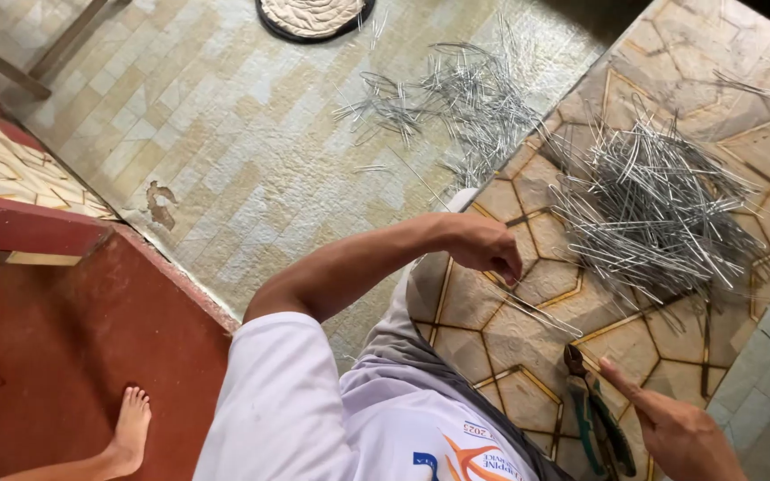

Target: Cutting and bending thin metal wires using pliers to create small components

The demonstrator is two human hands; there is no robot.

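Wire piece (pixel 541 313): thin, straight, silvery, lying slantwise on the patterned tabletop (pixel 492 343), one end under your left hand (pixel 483 245), whose fingers are pinched shut on it. Your right hand (pixel 674 432) points its index finger beside the green-handled pliers (pixel 594 414), not holding them. A heap of like wires (pixel 652 209) lies near.

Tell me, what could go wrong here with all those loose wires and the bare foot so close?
The left hand pinches a thin wire piece beside the heaped wire pile; the cut ends could prick fingers. More wire lies scattered on the floor, and a bare foot is below, so a stray piece might be stepped on. The right hand points near the pliers, which could slide off the patterned surface.
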